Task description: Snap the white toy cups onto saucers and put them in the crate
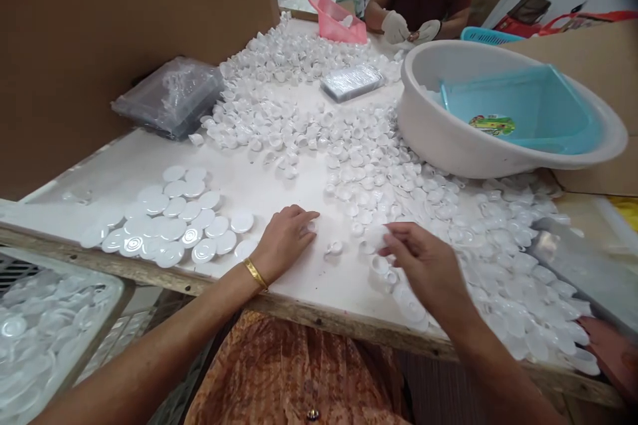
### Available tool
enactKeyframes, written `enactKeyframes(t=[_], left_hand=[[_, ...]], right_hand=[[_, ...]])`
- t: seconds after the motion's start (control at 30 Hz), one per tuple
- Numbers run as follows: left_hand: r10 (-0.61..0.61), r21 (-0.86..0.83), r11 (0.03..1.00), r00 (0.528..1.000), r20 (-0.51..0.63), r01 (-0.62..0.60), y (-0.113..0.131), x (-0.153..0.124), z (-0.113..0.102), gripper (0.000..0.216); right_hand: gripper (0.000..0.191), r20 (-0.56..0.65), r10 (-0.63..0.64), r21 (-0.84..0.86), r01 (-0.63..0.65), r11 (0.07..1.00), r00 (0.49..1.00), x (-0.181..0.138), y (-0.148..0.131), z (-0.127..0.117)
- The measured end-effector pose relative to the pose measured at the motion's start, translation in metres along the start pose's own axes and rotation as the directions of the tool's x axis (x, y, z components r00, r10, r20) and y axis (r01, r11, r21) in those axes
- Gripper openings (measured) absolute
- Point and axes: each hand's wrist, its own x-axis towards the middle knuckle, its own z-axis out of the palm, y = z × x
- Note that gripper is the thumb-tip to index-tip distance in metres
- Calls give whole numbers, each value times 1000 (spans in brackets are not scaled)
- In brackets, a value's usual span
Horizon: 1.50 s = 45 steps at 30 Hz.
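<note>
My left hand (pixel 286 239) rests low over the white table with its fingers closed around a small white plastic piece (pixel 311 226), partly hidden. Across from it, my right hand (pixel 426 262) pinches a thin, translucent white plastic disc (pixel 375 238) between thumb and fingers. A small white plastic cap (pixel 335 248) lies on the table between the hands. To the left of my left hand, flat round white lids (pixel 190 211) are spread in overlapping rows. Loose white cup-shaped pieces (pixel 399 186) heap up beyond and beside my right hand.
A big white basin (pixel 448 146) holding a blue plastic basket (pixel 538 106) stands at the right. Clear plastic packs (pixel 172 96) and a wrapped stack (pixel 353 82) lie farther back. A pink scoop (pixel 341 23) sits near a gloved co-worker (pixel 428 0). A crate (pixel 107 279) stands below left.
</note>
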Motion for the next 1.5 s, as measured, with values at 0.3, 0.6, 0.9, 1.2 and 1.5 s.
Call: enactKeyframes(t=[0.3, 0.6, 0.9, 1.2, 1.5], left_hand=[[-288, -359, 882, 953, 98, 304, 6, -4, -16, 27], [-396, -413, 800, 900, 183, 435, -1, 6, -12, 13], [-329, -530, 668, 847, 418, 522, -3, 17, -14, 8], [-247, -12, 968, 953, -173, 249, 11, 28, -13, 26], [-111, 347, 920, 971, -212, 181, 14, 48, 18, 41]], right_hand=[[13, 289, -34, -31, 45, 999, 957, 46, -33, 77], [11, 263, -59, -197, 113, 974, 963, 50, -30, 84], [8, 208, -241, -162, 277, 947, 948, 46, -28, 87], [5, 256, -94, 92, 72, 993, 962, 50, -26, 92], [19, 389, 89, 320, -225, 920, 917, 50, -27, 92]])
